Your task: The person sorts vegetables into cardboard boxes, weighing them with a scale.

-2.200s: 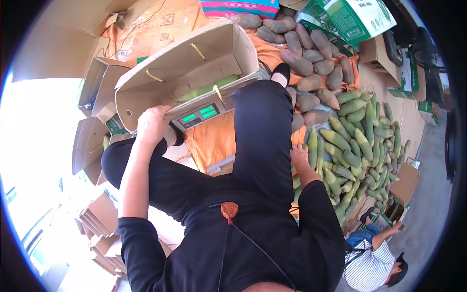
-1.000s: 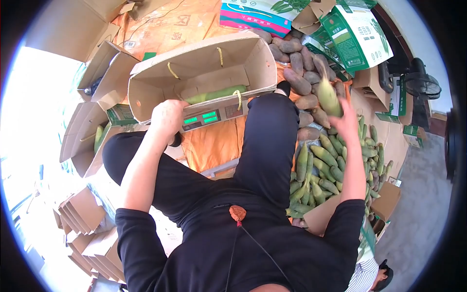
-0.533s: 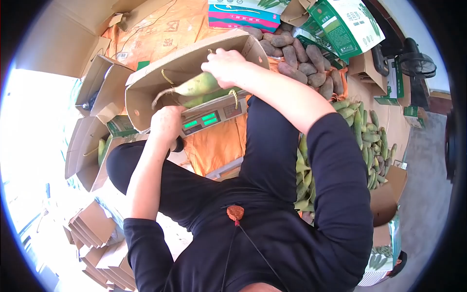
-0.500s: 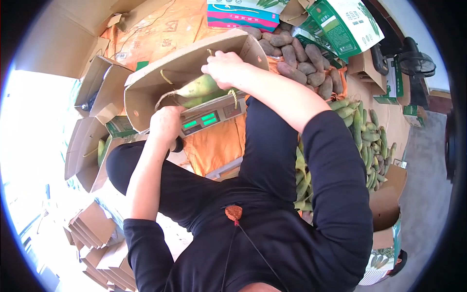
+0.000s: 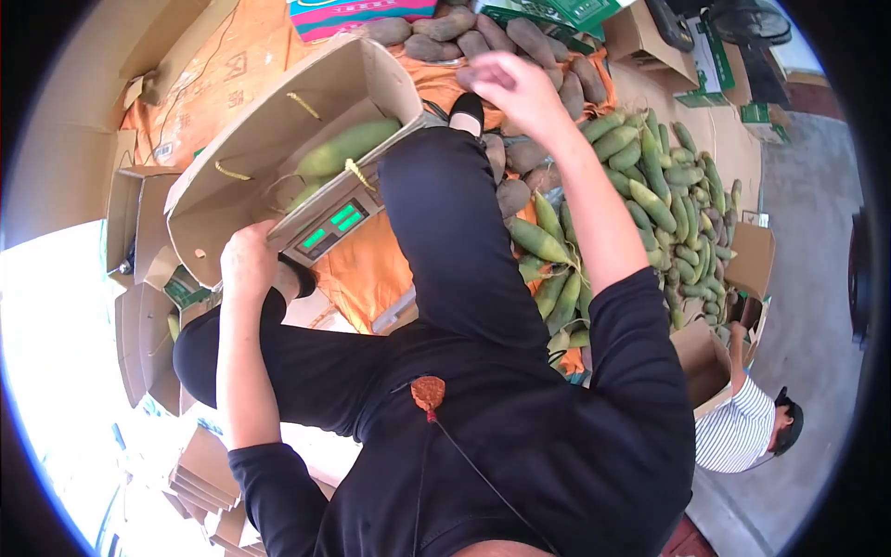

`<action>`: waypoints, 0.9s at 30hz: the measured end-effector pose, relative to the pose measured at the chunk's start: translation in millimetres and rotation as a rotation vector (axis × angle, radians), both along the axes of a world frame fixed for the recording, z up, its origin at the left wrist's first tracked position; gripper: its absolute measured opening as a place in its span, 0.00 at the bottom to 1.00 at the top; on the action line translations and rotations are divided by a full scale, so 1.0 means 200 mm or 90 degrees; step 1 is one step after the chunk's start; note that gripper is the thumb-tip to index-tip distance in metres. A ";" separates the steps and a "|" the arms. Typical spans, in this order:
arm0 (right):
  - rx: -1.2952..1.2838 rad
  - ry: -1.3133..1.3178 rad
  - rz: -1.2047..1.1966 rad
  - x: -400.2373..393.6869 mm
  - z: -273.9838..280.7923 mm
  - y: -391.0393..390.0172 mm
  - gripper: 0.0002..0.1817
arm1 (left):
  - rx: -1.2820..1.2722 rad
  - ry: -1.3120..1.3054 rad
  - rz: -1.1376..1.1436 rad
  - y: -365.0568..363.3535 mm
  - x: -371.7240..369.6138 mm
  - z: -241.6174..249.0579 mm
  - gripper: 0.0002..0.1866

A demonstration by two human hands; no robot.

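Note:
My left hand point(image 5: 249, 260) is closed on the near left edge of an open cardboard box point(image 5: 200, 200) with yellow rope handles. Inside the box lie long green radishes point(image 5: 348, 147). A scale with a lit green display point(image 5: 331, 227) shows at the near side of the box. Off to the right, my right hand point(image 5: 510, 82) is raised over the reddish-brown roots point(image 5: 531, 42), fingers apart, and nothing shows in its grasp.
A large pile of green radishes point(image 5: 682, 204) lies to the right. Open cartons point(image 5: 144, 209) stand at the left. A co-worker in a striped shirt point(image 5: 738, 432) is at the lower right beside a carton point(image 5: 701, 367). A fan point(image 5: 750, 23) stands at the upper right.
My right hand has left the radish in the box and moved out to the right, opening. The view has shifted, and the co-worker is more visible at the right.

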State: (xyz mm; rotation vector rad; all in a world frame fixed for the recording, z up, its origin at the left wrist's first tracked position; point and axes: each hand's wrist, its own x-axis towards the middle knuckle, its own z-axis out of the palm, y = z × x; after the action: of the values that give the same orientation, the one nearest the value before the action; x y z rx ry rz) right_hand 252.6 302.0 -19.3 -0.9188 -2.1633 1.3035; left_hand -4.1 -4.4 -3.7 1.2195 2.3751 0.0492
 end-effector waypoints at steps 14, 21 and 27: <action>-0.021 -0.812 -0.067 1.04 -1.00 -0.65 0.32 | 0.032 0.025 -0.011 -0.01 0.01 -0.02 0.09; -0.043 -0.950 -0.010 0.93 -1.07 -0.62 0.30 | 0.036 0.038 -0.037 -0.01 0.02 0.00 0.13; -0.008 -0.872 -0.044 0.94 -1.01 -0.59 0.44 | -0.007 0.050 -0.033 -0.01 0.01 -0.01 0.15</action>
State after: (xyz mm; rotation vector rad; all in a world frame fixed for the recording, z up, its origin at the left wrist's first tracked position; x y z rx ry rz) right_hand 441.0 183.9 -221.1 -2.3091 -2.9164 0.6046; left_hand -2.5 -5.6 -5.4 1.2990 2.4061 -0.0300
